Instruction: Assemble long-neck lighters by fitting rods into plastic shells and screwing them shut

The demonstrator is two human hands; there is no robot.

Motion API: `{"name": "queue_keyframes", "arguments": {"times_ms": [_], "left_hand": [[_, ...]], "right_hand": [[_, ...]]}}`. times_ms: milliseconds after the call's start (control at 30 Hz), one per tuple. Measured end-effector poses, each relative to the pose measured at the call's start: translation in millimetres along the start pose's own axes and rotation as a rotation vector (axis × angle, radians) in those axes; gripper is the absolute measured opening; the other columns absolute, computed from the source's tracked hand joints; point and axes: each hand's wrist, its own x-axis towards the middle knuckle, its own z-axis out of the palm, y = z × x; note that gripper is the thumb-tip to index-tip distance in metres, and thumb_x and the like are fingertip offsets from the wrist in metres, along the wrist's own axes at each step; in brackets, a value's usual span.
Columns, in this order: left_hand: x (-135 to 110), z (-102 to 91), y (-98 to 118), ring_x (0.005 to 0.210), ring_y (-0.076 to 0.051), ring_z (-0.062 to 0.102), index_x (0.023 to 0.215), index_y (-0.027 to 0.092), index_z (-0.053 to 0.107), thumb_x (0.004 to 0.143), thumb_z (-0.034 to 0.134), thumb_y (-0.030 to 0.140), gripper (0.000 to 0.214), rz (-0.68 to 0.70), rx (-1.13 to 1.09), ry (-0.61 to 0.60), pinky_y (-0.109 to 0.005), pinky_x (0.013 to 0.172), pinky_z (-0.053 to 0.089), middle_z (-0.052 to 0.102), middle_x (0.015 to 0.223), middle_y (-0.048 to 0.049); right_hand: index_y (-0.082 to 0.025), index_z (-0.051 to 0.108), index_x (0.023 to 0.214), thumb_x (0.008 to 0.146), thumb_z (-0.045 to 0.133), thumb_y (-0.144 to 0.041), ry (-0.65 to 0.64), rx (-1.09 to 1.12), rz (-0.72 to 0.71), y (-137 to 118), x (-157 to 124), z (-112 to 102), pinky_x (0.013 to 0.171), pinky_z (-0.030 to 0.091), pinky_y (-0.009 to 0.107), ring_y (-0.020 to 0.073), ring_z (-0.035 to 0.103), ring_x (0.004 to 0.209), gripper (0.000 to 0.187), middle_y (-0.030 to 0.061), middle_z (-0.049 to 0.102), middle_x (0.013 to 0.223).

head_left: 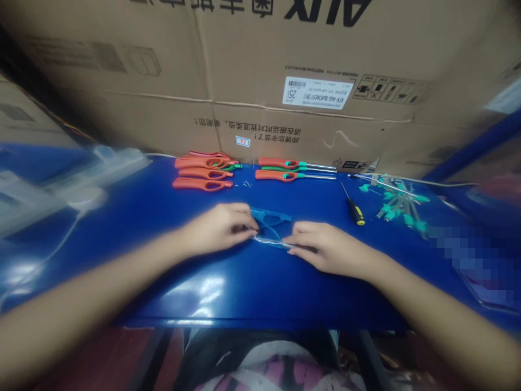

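Note:
A blue plastic handle shell lies on the blue table between my hands. My left hand is closed in a pinch on the shell's left end. My right hand rests palm down to the right, its fingers pressed on a thin metal rod that runs under the shell. Behind them lie several orange handle shells and two or three assembled orange lighters with metal tubes.
A yellow-and-black screwdriver lies right of centre. A heap of green parts with metal tubes is at the far right. A large cardboard box walls the table's back. Clear plastic bags sit at the left.

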Motion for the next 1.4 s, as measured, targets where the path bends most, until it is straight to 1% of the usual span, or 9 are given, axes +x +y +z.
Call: {"name": "queue_keyframes", "arguments": {"times_ms": [167, 333, 467, 767, 967, 1067, 1167, 1267, 1400], "left_hand": [[0.8, 0.8, -1.2, 0.072, -0.011, 0.06, 0.101, 0.016, 0.076, 0.093, 0.065, 0.017, 0.014, -0.001, -0.011, 0.003, -0.022, 0.068, 0.048, 0.065, 0.089, -0.0034], [1.9, -0.9, -1.8, 0.071, -0.01, 0.06, 0.1, 0.018, 0.077, 0.093, 0.065, 0.019, 0.013, -0.022, -0.041, -0.017, -0.021, 0.067, 0.048, 0.064, 0.089, -0.0032], [2.3, -0.1, -3.4, 0.07, -0.011, 0.06, 0.098, 0.019, 0.077, 0.092, 0.067, 0.023, 0.012, -0.055, -0.082, -0.026, -0.022, 0.066, 0.049, 0.065, 0.091, -0.0034], [4.2, 4.0, -3.4, 0.069, -0.011, 0.059, 0.093, 0.017, 0.076, 0.092, 0.065, 0.024, 0.012, -0.059, -0.089, 0.007, -0.022, 0.066, 0.048, 0.065, 0.09, -0.0042], [3.9, 4.4, -1.7, 0.066, -0.01, 0.057, 0.091, 0.015, 0.071, 0.092, 0.063, 0.021, 0.01, -0.083, -0.087, 0.004, -0.021, 0.064, 0.047, 0.062, 0.088, -0.0029], [3.6, 4.4, -1.7, 0.066, -0.009, 0.057, 0.092, 0.015, 0.071, 0.092, 0.063, 0.02, 0.009, -0.089, -0.084, -0.002, -0.021, 0.063, 0.047, 0.061, 0.088, -0.0025], [3.5, 4.4, -1.6, 0.067, -0.01, 0.057, 0.092, 0.015, 0.071, 0.092, 0.063, 0.019, 0.008, -0.086, -0.091, -0.002, -0.021, 0.063, 0.047, 0.061, 0.088, -0.0024], [3.6, 4.6, -1.9, 0.067, -0.01, 0.057, 0.092, 0.015, 0.071, 0.092, 0.064, 0.02, 0.009, -0.079, -0.096, 0.004, -0.021, 0.063, 0.047, 0.062, 0.088, -0.0025], [3.8, 5.3, -4.5, 0.067, -0.009, 0.058, 0.09, 0.016, 0.073, 0.091, 0.066, 0.023, 0.01, -0.076, -0.124, 0.012, -0.021, 0.063, 0.047, 0.064, 0.087, -0.003]], "right_hand": [[-0.019, 0.072, 0.117, 0.101, 0.054, -0.026, -0.016, -0.077, 0.01, -5.7, -0.1, -0.3, 0.073, 0.047, 0.028, 0.017, 0.062, 0.083, 0.025, 0.0066, 0.063, 0.095], [-0.017, 0.073, 0.112, 0.099, 0.055, -0.023, -0.014, -0.218, 0.024, -11.4, 0.2, 2.4, 0.065, 0.044, 0.027, 0.0158, 0.058, 0.073, 0.023, 0.0058, 0.061, 0.09], [-0.017, 0.074, 0.107, 0.099, 0.056, -0.025, 0.03, -0.25, 0.006, -9.9, 2.1, 5.4, 0.062, 0.041, 0.027, 0.0148, 0.055, 0.071, 0.022, 0.0051, 0.061, 0.088], [-0.021, 0.076, 0.103, 0.101, 0.055, -0.028, 0.132, -0.355, -0.068, -2.4, 5.0, 4.2, 0.063, 0.037, 0.028, 0.0166, 0.057, 0.079, 0.023, 0.0045, 0.066, 0.087], [-0.02, 0.075, 0.11, 0.102, 0.051, -0.027, 0.082, -0.447, -0.003, -7.4, 4.9, 5.5, 0.056, 0.03, 0.028, 0.0122, 0.05, 0.061, 0.027, 0.0048, 0.068, 0.091], [-0.017, 0.072, 0.116, 0.101, 0.05, -0.025, 0.034, -0.416, 0.038, -11.0, 4.0, 7.5, 0.055, 0.032, 0.028, 0.0114, 0.05, 0.059, 0.028, 0.0067, 0.066, 0.095], [-0.015, 0.073, 0.113, 0.1, 0.049, -0.021, 0.036, -0.306, 0.054, -11.6, 4.1, 7.9, 0.06, 0.039, 0.027, 0.0125, 0.056, 0.065, 0.027, 0.0083, 0.066, 0.098], [-0.016, 0.076, 0.104, 0.099, 0.051, -0.016, 0.081, -0.149, 0.054, -8.8, 6.1, 8.0, 0.066, 0.045, 0.026, 0.0138, 0.059, 0.072, 0.025, 0.0075, 0.065, 0.092], [-0.016, 0.077, 0.094, 0.093, 0.064, -0.014, 0.186, 0.065, 0.131, -4.8, 11.1, 10.2, 0.068, 0.047, 0.025, 0.0133, 0.061, 0.073, 0.013, 0.0041, 0.065, 0.081]]}}
